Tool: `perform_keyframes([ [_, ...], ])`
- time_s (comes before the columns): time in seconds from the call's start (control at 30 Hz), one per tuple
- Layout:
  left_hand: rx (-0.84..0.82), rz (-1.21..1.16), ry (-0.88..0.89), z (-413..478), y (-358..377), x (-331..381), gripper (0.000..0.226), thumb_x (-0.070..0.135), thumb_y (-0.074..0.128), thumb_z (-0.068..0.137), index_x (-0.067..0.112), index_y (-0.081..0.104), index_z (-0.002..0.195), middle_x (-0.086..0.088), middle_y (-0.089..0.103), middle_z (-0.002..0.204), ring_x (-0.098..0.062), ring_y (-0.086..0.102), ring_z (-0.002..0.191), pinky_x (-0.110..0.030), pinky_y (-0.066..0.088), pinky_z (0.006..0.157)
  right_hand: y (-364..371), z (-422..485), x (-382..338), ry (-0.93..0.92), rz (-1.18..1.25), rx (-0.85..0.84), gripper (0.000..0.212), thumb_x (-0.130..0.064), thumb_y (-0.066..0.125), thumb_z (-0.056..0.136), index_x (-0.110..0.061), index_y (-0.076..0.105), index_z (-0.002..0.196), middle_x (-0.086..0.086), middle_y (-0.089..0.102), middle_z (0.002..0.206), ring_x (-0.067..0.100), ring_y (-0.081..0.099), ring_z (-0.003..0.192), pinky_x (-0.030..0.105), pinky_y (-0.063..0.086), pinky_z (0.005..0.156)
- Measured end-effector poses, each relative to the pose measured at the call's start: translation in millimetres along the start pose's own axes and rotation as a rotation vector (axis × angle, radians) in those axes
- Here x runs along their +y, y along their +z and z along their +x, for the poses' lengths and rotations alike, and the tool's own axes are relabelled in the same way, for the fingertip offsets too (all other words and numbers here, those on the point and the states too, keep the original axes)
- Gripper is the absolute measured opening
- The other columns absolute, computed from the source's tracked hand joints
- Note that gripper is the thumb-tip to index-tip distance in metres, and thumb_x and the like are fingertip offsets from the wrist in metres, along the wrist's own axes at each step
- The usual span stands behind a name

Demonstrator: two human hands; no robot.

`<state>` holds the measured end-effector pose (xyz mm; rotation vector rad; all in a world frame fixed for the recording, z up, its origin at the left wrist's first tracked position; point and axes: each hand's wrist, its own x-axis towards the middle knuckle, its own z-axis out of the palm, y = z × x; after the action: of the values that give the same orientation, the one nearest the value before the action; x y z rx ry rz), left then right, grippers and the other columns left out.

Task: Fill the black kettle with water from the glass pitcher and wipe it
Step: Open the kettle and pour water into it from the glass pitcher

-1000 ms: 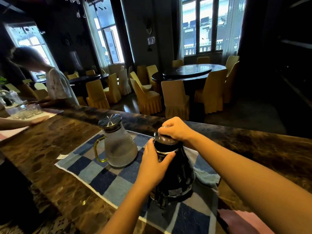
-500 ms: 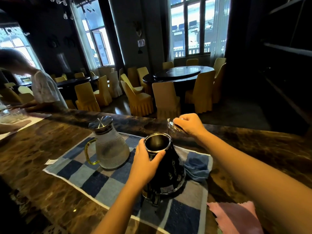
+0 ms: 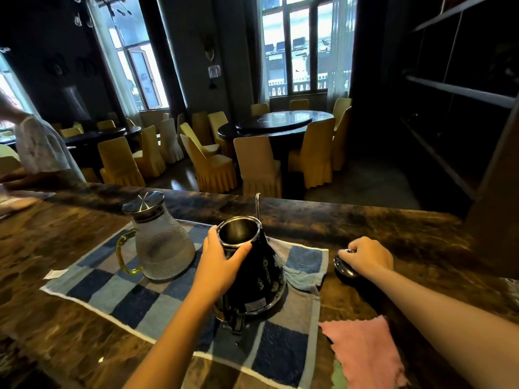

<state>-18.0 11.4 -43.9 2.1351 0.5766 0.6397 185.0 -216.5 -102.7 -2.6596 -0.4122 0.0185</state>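
Setting the lid (image 3: 345,267) down on the worktop (image 3: 421,248) at about three o'clock from the kettle (image 3: 252,273), the right hand (image 3: 368,258) has its grip curled around the lid's knob, with the lid touching or almost touching the stone. The left hand (image 3: 222,262) wraps the kettle's neck just below the rim, fingers pressed against the black body, steadying it upright on the checked towel (image 3: 134,299).

To do this step well, the lid should land flat and well clear of the towel's edge, so it neither rolls nor gets in the way of the pour — and the left hand would do best to keep the kettle steady until the pitcher is in hand.

The kettle stands open near the middle of the towel; its inside looks like bare metal, and I cannot tell whether any water is in it. The glass pitcher (image 3: 160,248) sits at about nine o'clock from the kettle, close beside the left hand, with its metal cap on; water seems to fill the lower part, though the ribbed glass makes the level unclear. A pink cloth (image 3: 365,352) lies on the worktop at about five o'clock — handy for the wiping.
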Motion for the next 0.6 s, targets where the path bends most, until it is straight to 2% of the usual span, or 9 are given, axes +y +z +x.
perform_keyframes([
  [0.17,-0.006,-0.003,-0.012,1.0,-1.2,0.0,0.062,0.039,0.069,0.08,0.017,0.041,0.13,-0.007,0.05,0.13,-0.022,0.052,0.118,-0.041,0.045,0.1,6.7,0.1,8.7,0.048,-0.002,-0.139,0.038,-0.047,0.062,0.086,-0.02,0.065,0.06,-0.004,0.066,0.067,0.012,0.063,0.068,0.025,0.04,0.054],
  [0.3,-0.008,-0.001,-0.009,0.4,-1.7,0.9,0.062,0.039,0.069,0.081,0.016,0.04,0.131,-0.007,0.05,0.13,-0.021,0.051,0.118,-0.04,0.045,0.1,11.3,0.5,9.6,0.05,-0.004,-0.097,0.03,-0.048,0.064,0.084,-0.022,0.06,0.07,-0.004,0.064,0.073,0.012,0.061,0.072,0.031,0.049,0.07],
  [0.37,-0.008,0.003,-0.01,0.8,-1.3,1.1,0.063,0.039,0.069,0.08,0.016,0.041,0.131,-0.007,0.05,0.129,-0.022,0.052,0.118,-0.041,0.046,0.1,9.7,-1.3,6.8,-0.022,-0.067,-0.004,0.023,-0.047,0.065,0.083,-0.026,0.055,0.082,-0.005,0.062,0.086,0.012,0.058,0.082,0.033,0.045,0.078],
  [0.47,-0.003,0.005,-0.013,0.8,-0.7,1.3,0.062,0.038,0.069,0.081,0.015,0.04,0.132,-0.007,0.049,0.13,-0.022,0.051,0.118,-0.04,0.046,0.1,9.7,-2.8,-1.7,-0.217,-0.176,0.101,0.024,-0.047,0.059,0.087,-0.031,0.059,0.104,-0.005,0.059,0.109,0.015,0.055,0.103,0.033,0.041,0.086],
  [0.53,-0.004,0.002,-0.017,0.5,-0.8,1.2,0.063,0.038,0.068,0.081,0.016,0.039,0.132,-0.007,0.048,0.131,-0.022,0.05,0.119,-0.04,0.045,0.1,12.2,-3.8,-11.3,-0.347,-0.202,0.058,0.026,-0.045,0.05,0.092,-0.036,0.061,0.115,-0.006,0.057,0.118,0.016,0.048,0.113,0.036,0.036,0.095],
  [0.6,-0.005,0.002,-0.021,0.5,-1.2,0.6,0.064,0.039,0.068,0.081,0.016,0.038,0.133,-0.007,0.048,0.132,-0.022,0.05,0.12,-0.041,0.045,0.1,17.9,-5.8,-20.6,-0.424,-0.25,-0.054,0.032,-0.043,0.043,0.096,-0.039,0.059,0.123,-0.007,0.053,0.126,0.018,0.041,0.121,0.04,0.029,0.102],
])
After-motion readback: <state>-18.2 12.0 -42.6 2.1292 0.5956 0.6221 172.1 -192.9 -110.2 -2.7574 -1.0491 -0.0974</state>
